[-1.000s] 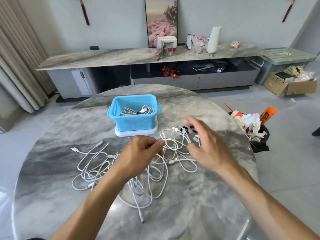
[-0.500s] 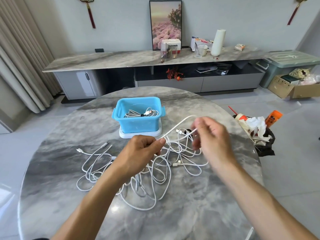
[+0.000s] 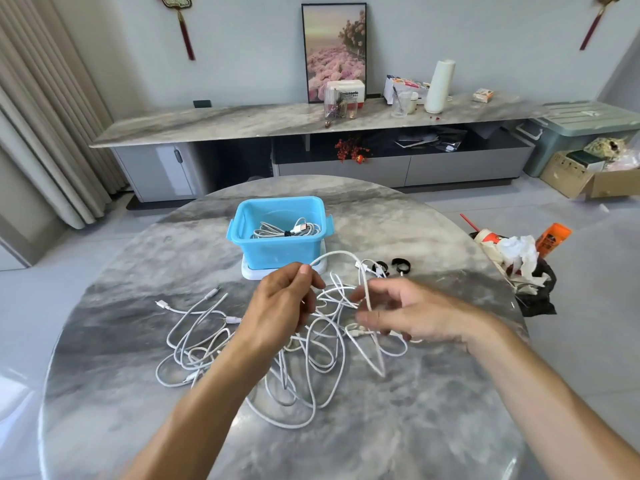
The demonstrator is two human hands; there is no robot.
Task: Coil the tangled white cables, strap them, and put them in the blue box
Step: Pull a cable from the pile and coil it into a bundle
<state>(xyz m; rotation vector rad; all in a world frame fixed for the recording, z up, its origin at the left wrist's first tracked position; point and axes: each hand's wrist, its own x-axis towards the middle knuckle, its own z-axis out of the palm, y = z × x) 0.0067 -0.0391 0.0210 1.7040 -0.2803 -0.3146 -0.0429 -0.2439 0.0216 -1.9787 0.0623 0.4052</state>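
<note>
The only lettering I can read from here is "Panasonic", in dark print on the white box [image 3: 347,94] that stands on the long sideboard [image 3: 242,123] in front of the flower picture [image 3: 334,50]. The orange bottle [image 3: 552,234] in the rubbish bag to my right carries dark print, but it is too small for me to make out. The packets [image 3: 403,85] and the small carton [image 3: 482,94] further along the sideboard also bear printing that I cannot read.
</note>
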